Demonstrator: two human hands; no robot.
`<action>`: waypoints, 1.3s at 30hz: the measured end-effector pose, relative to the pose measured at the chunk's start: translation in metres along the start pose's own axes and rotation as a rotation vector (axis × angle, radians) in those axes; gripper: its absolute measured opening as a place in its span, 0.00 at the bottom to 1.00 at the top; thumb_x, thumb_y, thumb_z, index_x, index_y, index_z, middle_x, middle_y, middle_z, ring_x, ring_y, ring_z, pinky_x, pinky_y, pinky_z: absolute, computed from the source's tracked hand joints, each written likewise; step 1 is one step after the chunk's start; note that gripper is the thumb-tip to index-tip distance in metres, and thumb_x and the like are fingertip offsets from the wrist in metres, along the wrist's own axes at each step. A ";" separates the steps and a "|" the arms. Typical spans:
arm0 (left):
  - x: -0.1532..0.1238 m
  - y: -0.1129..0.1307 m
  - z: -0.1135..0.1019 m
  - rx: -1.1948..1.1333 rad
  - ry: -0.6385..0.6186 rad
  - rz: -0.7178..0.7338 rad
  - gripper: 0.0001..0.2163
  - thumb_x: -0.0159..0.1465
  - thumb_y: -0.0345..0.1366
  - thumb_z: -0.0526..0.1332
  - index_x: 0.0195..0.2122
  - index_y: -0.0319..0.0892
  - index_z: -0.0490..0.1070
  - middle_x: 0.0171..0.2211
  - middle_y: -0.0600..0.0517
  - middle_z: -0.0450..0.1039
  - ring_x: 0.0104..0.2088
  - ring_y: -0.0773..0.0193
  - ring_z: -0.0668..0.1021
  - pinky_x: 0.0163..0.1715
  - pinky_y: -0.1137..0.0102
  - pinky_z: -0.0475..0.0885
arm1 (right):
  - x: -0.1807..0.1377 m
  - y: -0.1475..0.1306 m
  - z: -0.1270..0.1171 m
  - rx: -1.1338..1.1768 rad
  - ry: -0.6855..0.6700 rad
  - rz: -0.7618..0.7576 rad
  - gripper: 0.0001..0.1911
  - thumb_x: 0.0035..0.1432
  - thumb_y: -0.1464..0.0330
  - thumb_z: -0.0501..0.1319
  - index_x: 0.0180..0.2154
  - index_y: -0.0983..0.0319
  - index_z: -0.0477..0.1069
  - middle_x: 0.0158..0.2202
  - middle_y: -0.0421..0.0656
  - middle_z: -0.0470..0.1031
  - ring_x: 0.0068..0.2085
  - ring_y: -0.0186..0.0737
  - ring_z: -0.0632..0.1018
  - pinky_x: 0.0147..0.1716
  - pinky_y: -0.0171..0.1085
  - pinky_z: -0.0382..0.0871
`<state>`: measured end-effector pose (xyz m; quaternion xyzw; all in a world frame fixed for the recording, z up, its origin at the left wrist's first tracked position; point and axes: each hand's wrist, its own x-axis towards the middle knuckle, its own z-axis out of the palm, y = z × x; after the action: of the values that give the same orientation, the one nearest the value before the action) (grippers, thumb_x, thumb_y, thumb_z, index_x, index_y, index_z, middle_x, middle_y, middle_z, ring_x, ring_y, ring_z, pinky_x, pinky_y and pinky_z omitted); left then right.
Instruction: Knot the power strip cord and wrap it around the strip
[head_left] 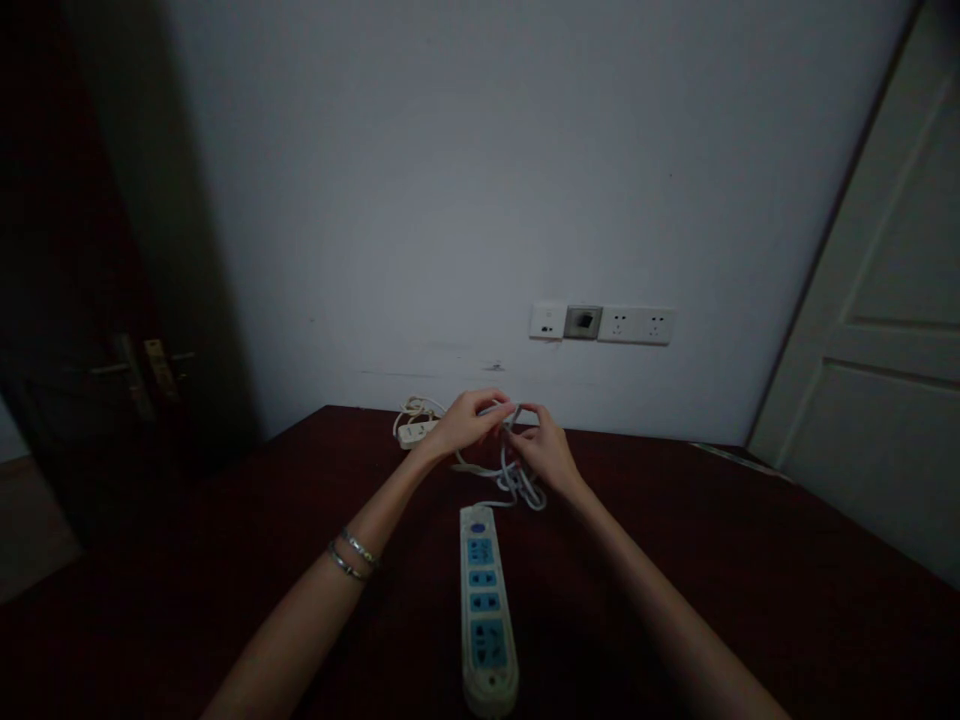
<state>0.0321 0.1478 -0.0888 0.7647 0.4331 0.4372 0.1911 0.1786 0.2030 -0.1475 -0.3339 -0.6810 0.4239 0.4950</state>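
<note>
Your left hand (474, 422) and right hand (546, 450), close together, pinch a white cord (516, 482) whose loops spill onto the dark red table (675, 530). Nearer you lies a long, blue-socketed power strip (487, 592); just past your left hand, a smaller white strip (415, 434); behind, outlets (636, 325) line the pale wall (420, 220).

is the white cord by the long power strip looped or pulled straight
Looped: the white cord lies in loose coils on the dark table beyond the power strip, near the right hand.
</note>
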 end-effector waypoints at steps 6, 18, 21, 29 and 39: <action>-0.006 -0.001 0.008 0.132 -0.233 0.101 0.21 0.64 0.44 0.48 0.20 0.36 0.67 0.17 0.56 0.60 0.20 0.73 0.63 0.21 0.77 0.57 | 0.007 -0.014 -0.012 0.345 -0.140 0.223 0.10 0.43 0.67 0.53 0.27 0.66 0.68 0.18 0.43 0.71 0.18 0.32 0.69 0.18 0.30 0.62; -0.011 -0.007 0.029 0.427 -0.473 0.031 0.15 0.62 0.40 0.55 0.26 0.37 0.75 0.15 0.57 0.59 0.17 0.73 0.59 0.19 0.76 0.51 | 0.014 -0.020 -0.023 0.109 -0.114 0.228 0.12 0.45 0.61 0.62 0.24 0.65 0.70 0.21 0.41 0.70 0.22 0.33 0.69 0.23 0.32 0.63; -0.011 -0.013 0.035 0.455 -0.442 0.027 0.18 0.63 0.43 0.53 0.26 0.37 0.75 0.16 0.56 0.62 0.18 0.72 0.61 0.19 0.76 0.53 | 0.013 -0.019 -0.031 -0.070 -0.062 0.137 0.11 0.43 0.62 0.65 0.25 0.64 0.74 0.23 0.42 0.70 0.26 0.36 0.70 0.25 0.32 0.60; -0.020 -0.014 0.062 0.679 -0.526 0.107 0.14 0.62 0.46 0.55 0.32 0.43 0.75 0.28 0.51 0.74 0.28 0.63 0.75 0.25 0.74 0.62 | 0.006 -0.033 -0.033 -0.645 0.024 -0.144 0.14 0.56 0.64 0.57 0.24 0.64 0.73 0.20 0.42 0.70 0.23 0.34 0.68 0.25 0.32 0.54; -0.028 -0.028 0.084 0.903 -0.358 0.113 0.11 0.63 0.39 0.54 0.42 0.38 0.69 0.39 0.42 0.74 0.40 0.53 0.77 0.37 0.65 0.70 | 0.012 -0.037 -0.037 0.126 0.050 0.266 0.17 0.54 0.69 0.60 0.16 0.65 0.64 0.14 0.41 0.67 0.16 0.31 0.68 0.17 0.30 0.63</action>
<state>0.0813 0.1476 -0.1671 0.8568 0.4974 0.0768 -0.1124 0.2095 0.2072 -0.1033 -0.4002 -0.5902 0.5191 0.4711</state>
